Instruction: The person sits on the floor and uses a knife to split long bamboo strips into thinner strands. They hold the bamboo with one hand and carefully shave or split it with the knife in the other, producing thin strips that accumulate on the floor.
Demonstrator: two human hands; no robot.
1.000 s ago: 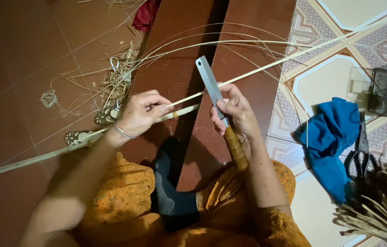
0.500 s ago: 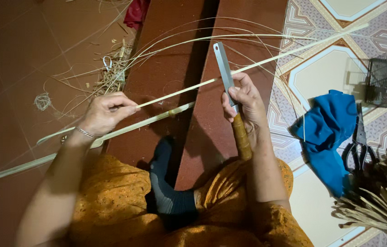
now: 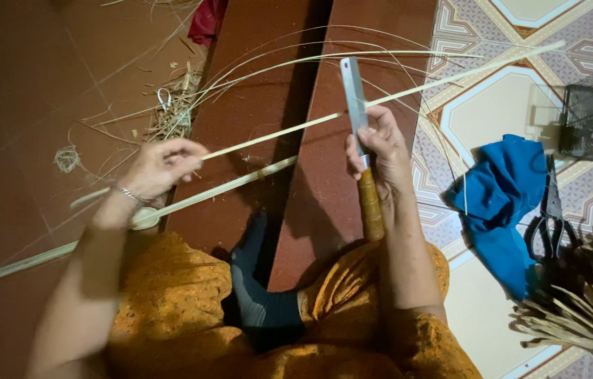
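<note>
— What's at the centre of the frame?
— A long pale strip (image 3: 289, 130) crosses from upper right down to mid-left. The left hand (image 3: 160, 167) pinches its near end, fingers closed on it. The right hand (image 3: 381, 151) is wrapped tight around a knife (image 3: 356, 105), blade pointing up, the strip meeting the blade just above the thumb.

— What could go wrong?
— I'd judge the blade could slip toward the right thumb if the strip jerks, or run off the grain and spoil the strip.

— And around them?
— A second strip (image 3: 135, 217) lies lower, toward the left edge. Shavings (image 3: 174, 116) sit upper left on the floor (image 3: 23, 84). A socked foot (image 3: 261, 302) rests bottom centre. At right lie a blue cloth (image 3: 500, 203), scissors (image 3: 549, 224) and a bundle (image 3: 584, 309). Open room is mostly to the left; the right is crowded.
</note>
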